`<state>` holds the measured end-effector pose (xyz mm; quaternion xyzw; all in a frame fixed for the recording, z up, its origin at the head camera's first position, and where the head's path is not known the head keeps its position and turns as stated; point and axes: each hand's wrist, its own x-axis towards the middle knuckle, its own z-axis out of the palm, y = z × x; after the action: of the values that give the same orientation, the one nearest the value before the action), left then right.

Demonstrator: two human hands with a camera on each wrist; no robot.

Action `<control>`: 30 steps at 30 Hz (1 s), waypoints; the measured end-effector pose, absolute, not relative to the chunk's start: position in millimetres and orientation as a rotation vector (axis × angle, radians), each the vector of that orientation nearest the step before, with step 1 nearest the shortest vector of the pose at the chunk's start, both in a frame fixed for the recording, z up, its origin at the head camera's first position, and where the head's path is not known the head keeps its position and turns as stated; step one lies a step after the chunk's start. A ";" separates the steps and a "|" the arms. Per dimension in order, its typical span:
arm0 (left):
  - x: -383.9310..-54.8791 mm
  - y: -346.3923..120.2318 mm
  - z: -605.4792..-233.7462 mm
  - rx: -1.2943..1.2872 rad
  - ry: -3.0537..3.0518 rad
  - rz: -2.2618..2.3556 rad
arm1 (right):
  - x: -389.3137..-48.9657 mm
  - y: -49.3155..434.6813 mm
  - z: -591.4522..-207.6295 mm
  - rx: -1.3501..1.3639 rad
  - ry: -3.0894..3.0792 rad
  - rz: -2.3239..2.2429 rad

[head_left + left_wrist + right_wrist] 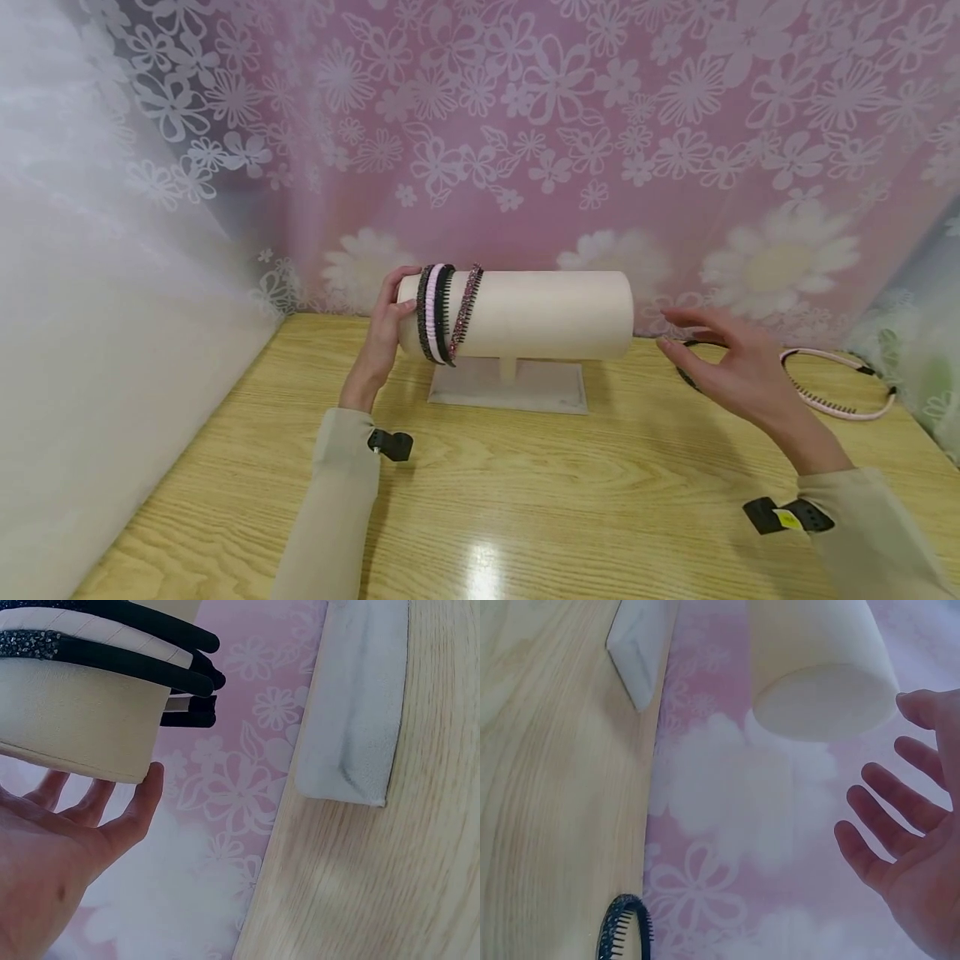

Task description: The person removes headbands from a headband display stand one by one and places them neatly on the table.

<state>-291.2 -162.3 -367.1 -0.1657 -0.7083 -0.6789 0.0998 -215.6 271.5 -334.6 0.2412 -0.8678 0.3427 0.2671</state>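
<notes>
A cream cylindrical headband stand (555, 312) lies sideways on a post over a flat base (510, 396). At its left end my left hand (381, 337) grips the rim, thumb in front and fingers over the top. Close by the thumb, a dark glittery headband (423, 312), a pale pink pleated one (431, 312) and a black one (441, 321) sit side by side. To their right slants a pink-and-dark glittery toothed headband (467, 312). My right hand (738, 367) is held in the air beyond the right end, fingers spread and holding nothing.
Behind my right hand, a dark toothed headband (619, 915) rests on the wooden table (480, 483). A pink toothed headband (832, 408) lies farther right. Floral curtains (525, 125) hang along the back, with a white sheet (105, 333) at left.
</notes>
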 end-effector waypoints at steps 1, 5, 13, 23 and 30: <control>-291.2 -162.1 -366.8 -0.484 -2.094 -2.018 | -216.2 270.2 -333.6 0.662 -2.330 0.930; -291.0 -162.2 -366.0 -0.468 -2.099 -2.039 | -218.1 264.9 -330.1 0.685 -2.307 0.914; -290.6 -161.9 -366.1 -0.497 -2.073 -2.029 | -224.5 251.1 -323.4 0.687 -2.260 0.882; -290.6 -161.2 -367.1 -0.523 -2.046 -2.016 | -231.3 225.5 -306.6 0.739 -2.172 0.889; -293.1 -162.7 -369.8 -0.554 -2.023 -2.060 | -240.5 207.0 -300.3 0.855 -2.097 0.867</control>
<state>-293.1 -162.7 -369.8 -0.1873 -0.6847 -0.6972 0.1004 -240.5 207.0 -300.3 0.3301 -0.8099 0.3349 0.3506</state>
